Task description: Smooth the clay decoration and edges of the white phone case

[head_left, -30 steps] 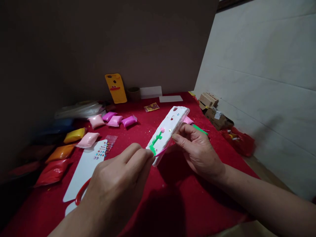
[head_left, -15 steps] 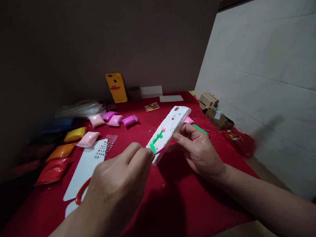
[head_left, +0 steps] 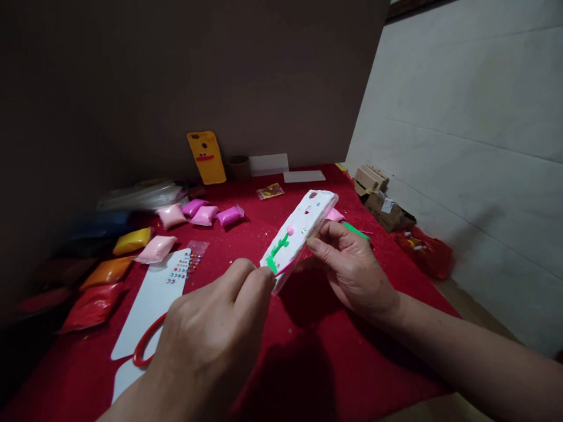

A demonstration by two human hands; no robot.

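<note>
With the white phone case (head_left: 295,237) as the clock's centre, the case is held up at a slant above the red-covered tabletop (head_left: 343,363), its cutout end towards one o'clock. A pink flower (head_left: 290,231) on a green stem (head_left: 277,252) and a few small stones decorate its face. The right hand (head_left: 354,272), at four o'clock, grips the case's side edge between thumb and fingers. The left hand (head_left: 220,328), between seven and eight, is closed on a thin pink tool (head_left: 287,268), whose exposed part lies at the case's lower edge; the fingers hide most of it, so its kind and whether it touches the case are hard to judge.

A red handle (head_left: 139,349) lies at eight o'clock beside a white board (head_left: 147,305) bearing rows of coloured gems (head_left: 179,268). Pink packets (head_left: 205,215) sit around nine, a yellow case (head_left: 206,158) stands upright at ten, and cardboard boxes (head_left: 385,208) are between two and three.
</note>
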